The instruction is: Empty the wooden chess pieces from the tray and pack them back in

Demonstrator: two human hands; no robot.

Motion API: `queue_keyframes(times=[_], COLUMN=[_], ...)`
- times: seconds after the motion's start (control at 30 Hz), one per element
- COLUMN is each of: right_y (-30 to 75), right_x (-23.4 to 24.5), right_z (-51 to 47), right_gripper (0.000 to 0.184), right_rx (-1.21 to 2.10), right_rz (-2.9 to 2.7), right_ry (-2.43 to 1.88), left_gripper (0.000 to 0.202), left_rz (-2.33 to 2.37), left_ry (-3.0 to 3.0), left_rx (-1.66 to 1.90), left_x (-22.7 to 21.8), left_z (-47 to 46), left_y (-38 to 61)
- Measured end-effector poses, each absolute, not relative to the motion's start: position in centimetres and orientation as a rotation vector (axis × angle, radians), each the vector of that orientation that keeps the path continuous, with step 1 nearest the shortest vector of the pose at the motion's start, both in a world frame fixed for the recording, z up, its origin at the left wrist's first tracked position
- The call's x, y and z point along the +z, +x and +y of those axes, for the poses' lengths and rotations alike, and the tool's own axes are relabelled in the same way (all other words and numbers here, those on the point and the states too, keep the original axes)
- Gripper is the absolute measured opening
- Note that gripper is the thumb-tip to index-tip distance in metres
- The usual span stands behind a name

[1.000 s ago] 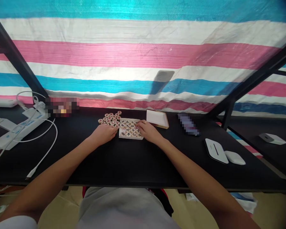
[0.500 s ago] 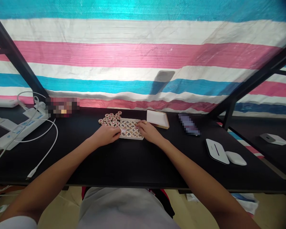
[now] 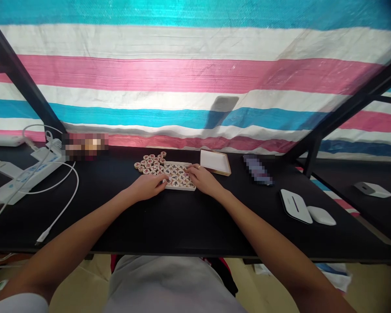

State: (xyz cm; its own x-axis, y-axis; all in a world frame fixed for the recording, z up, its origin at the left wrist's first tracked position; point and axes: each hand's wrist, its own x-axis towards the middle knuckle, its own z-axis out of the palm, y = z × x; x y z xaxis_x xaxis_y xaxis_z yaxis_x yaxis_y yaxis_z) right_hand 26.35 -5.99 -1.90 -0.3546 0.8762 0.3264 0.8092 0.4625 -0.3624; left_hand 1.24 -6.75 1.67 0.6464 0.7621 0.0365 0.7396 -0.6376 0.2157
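Observation:
A small wooden box [image 3: 180, 188] filled with round chess pieces marked in black sits on the black table [image 3: 169, 217]. My left hand [image 3: 148, 186] rests at the box's left edge, fingers curled toward its near-left corner; whether they pinch a piece is hidden. My right hand [image 3: 202, 179], wearing a ring, lies on the box's right side with fingers touching the pieces. A loose cluster of red-marked pieces [image 3: 150, 162] lies just behind my left hand.
The box's lid [image 3: 215, 162] lies upside down to the right. A power strip [image 3: 22, 177] with white cables sits far left. Two white devices [image 3: 296, 205] lie at the right. A striped tarp [image 3: 195, 78] hangs behind the table.
My left hand slid right from beside the loose pieces to the box's near-left corner. My right hand stayed on the box's right side.

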Motion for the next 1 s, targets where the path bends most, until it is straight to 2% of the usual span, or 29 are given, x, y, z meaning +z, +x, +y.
queue_keyframes(times=[0.57, 1.0], right_y=[26.3, 26.2], right_x=[-1.7, -1.8], right_z=[-6.1, -6.1], right_gripper=[0.025, 0.024], right_rx=[0.211, 0.236], right_rz=[-2.251, -2.247], right_ry=[-1.41, -1.383], left_gripper=[0.039, 0.046], left_rz=[1.446, 1.453], left_ry=[2.241, 1.97], left_rx=[0.268, 0.136], left_x=[1.7, 2.0], left_z=[-6.1, -5.5], left_y=[2.3, 2.8])
